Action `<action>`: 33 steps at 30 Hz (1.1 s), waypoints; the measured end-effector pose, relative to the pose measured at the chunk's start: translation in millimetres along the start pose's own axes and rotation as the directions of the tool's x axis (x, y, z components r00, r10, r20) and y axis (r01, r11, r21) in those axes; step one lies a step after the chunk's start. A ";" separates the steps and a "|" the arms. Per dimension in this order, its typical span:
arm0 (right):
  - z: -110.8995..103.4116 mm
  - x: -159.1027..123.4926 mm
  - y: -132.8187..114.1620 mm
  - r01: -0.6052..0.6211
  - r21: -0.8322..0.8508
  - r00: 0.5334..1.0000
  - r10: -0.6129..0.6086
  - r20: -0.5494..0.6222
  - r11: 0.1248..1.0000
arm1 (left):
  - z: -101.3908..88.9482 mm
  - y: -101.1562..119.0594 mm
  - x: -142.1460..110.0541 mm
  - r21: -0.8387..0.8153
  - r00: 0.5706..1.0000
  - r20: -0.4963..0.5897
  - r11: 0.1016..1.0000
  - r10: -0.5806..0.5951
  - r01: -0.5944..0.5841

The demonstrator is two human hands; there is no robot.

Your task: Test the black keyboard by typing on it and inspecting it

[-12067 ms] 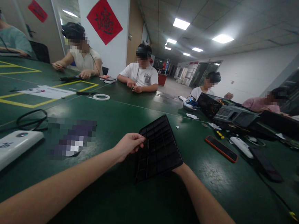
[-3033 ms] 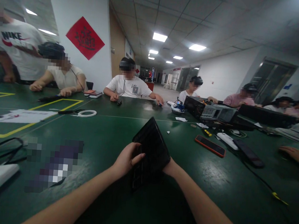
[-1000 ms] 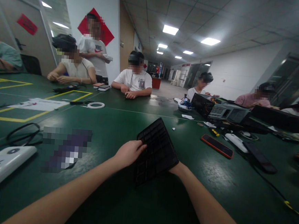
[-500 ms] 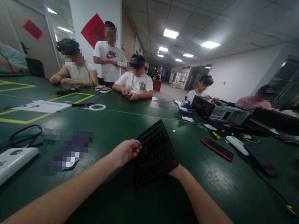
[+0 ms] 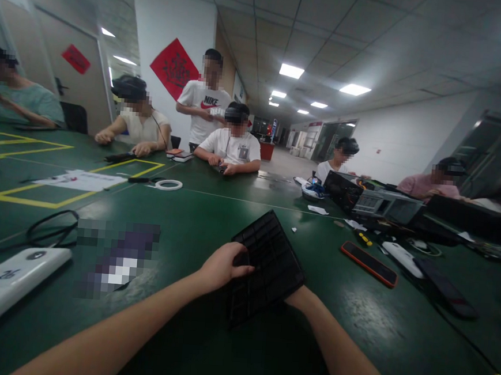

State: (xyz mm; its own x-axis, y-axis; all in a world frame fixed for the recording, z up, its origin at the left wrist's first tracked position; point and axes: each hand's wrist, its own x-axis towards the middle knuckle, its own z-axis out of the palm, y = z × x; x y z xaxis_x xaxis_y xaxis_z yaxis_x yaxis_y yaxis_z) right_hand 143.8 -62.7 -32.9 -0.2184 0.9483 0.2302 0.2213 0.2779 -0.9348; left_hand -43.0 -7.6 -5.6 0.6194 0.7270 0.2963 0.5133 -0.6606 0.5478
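A black compartment tray [image 5: 268,261] with a grid of small cells is held up at a tilt above the table, in front of me. My right hand [image 5: 300,298] grips its lower right edge from underneath, and the tray hides most of those fingers. At the tray's left side, my left hand [image 5: 222,266] has its thumb lying across the front and its fingers bent over the edge cells. The cells are too dark to tell what lies in them.
On the green table [image 5: 195,223] lie a white power bank [image 5: 12,293] at left and an orange-rimmed phone [image 5: 369,264] at right. Beyond are a tape roll [image 5: 168,185], paper [image 5: 86,180] and an opened computer case [image 5: 371,200]. Several people sit or stand around.
My left hand has moved from beside the tray's left edge onto its front, thumb now across the cells. The view has shifted slightly, and my right hand keeps its hold.
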 end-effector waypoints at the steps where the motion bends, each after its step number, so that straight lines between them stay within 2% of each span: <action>1: -5.6 0.8 -3.9 0.031 -0.080 0.999 -0.029 0.026 0.996 | -4.2 -2.4 3.3 0.025 1.000 -0.007 1.000 0.012 -0.012; 4: -35.3 1.6 -18.7 0.065 -0.402 0.997 -0.046 0.056 0.913 | -28.8 -19.6 17.6 0.134 0.999 -0.033 0.991 -0.003 0.007; 5: -49.1 0.4 -22.2 0.029 -0.529 0.999 -0.012 0.036 0.848 | -40.4 -29.3 23.1 0.194 0.999 -0.039 0.980 -0.033 0.040; 7: -79.9 -5.8 -23.3 -0.073 -0.679 0.997 0.058 -0.045 0.731 | -65.9 -53.8 33.8 0.328 0.994 -0.042 0.938 -0.101 0.109; 11: -137.3 -32.0 -3.2 -0.244 -0.781 0.970 0.146 -0.196 0.575 | -109.6 -110.1 47.9 0.528 0.948 -0.031 0.800 -0.317 0.284; 13: -157.1 -47.0 11.6 -0.316 -0.795 0.949 0.188 -0.255 0.518 | -122.8 -134.7 50.9 0.579 0.923 -0.018 0.749 -0.384 0.323; 15: -169.4 -58.9 24.8 -0.396 -0.783 0.917 0.247 -0.313 0.480 | -130.4 -154.5 52.9 0.607 0.915 -0.011 0.725 -0.402 0.326; 19: -175.9 -69.3 39.9 -0.441 -0.783 0.890 0.324 -0.320 0.439 | -135.8 -181.5 60.4 0.607 0.908 -0.008 0.720 -0.418 0.337; 25: -172.5 -69.6 47.6 -0.450 -0.800 0.893 0.217 -0.394 0.398 | -136.3 -197.2 77.8 0.610 0.877 0.022 0.702 -0.480 0.368; 28: -166.6 -67.9 48.8 -0.442 -0.791 0.897 0.216 -0.386 0.423 | -128.9 -188.5 78.2 0.591 0.866 -0.016 0.694 -0.500 0.412; 30: -155.4 -62.4 42.6 -0.438 -0.771 0.899 0.224 -0.376 0.463 | -118.1 -174.8 76.1 0.561 0.878 -0.049 0.714 -0.477 0.419; 33: -123.8 -43.8 20.1 -0.375 -0.695 0.927 0.260 -0.271 0.613 | -93.1 -141.7 73.2 0.481 0.910 -0.073 0.785 -0.408 0.390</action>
State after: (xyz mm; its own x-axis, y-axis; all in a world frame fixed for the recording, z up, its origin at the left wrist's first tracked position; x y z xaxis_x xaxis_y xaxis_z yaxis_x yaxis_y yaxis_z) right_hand 275.4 -79.8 -28.2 0.1128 0.9926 0.0438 0.8784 -0.0790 -0.4714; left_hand -125.7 156.6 11.3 0.3108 0.9448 0.1037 0.9305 -0.3247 0.1695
